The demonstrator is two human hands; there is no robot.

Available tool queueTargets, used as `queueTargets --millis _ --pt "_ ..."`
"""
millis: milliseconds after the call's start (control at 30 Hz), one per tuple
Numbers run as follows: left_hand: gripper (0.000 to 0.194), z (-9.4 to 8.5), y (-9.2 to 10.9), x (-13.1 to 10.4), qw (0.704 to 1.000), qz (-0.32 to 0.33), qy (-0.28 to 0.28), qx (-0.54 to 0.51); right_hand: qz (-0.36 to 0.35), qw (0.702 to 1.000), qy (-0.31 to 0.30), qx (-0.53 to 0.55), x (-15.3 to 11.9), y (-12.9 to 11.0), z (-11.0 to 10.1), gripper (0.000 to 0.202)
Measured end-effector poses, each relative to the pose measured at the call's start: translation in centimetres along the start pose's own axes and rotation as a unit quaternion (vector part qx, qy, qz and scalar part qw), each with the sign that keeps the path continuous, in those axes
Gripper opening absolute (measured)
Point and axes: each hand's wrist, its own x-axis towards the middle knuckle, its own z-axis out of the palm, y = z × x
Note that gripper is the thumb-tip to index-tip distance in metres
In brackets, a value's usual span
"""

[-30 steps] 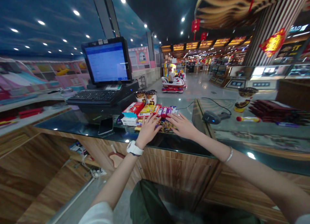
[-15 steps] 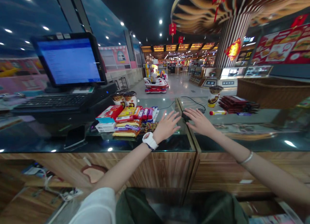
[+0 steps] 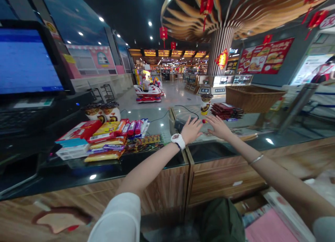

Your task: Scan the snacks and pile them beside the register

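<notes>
Fingers spread, my left hand (image 3: 191, 131) hangs over the glass counter by the joint, near a black device with a cable (image 3: 180, 125). My right hand (image 3: 220, 127) is also open and holds nothing, close to a cup (image 3: 206, 104) and a stack of dark red packets (image 3: 227, 111). A small tube with a red end (image 3: 204, 121) is mostly hidden behind the right fingers. To the left lie colourful snack packets (image 3: 108, 146), a red box (image 3: 80, 132) and two more cups (image 3: 111, 111).
A monitor (image 3: 28, 60) and keyboard stand at the far left. A brown woven basket (image 3: 253, 98) sits at the right beyond the packets. Below the counter on the right is an open drawer with a pink sheet (image 3: 270, 226). A white and red ride-on (image 3: 148, 92) stands on the floor ahead.
My view has swung right, so the counter things appear farther left. Both hands have shifted right along the counter toward the cup and dark red packets, still spread and holding nothing.
</notes>
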Motion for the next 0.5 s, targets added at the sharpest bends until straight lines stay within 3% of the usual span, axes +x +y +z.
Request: queueTargets --millis 267,500 --pt "0.045 3.0 1.1 5.6 1.000 -0.024 -0.005 -0.012 0.049 0.999 -0.021 -0.003 0.9 3.3 0.5 0.070" --pt "0.049 5.4 1.1 8.4 0.998 -0.065 0.015 -0.018 0.099 0.995 -0.027 0.003 2.7 4.9 1.4 0.072"
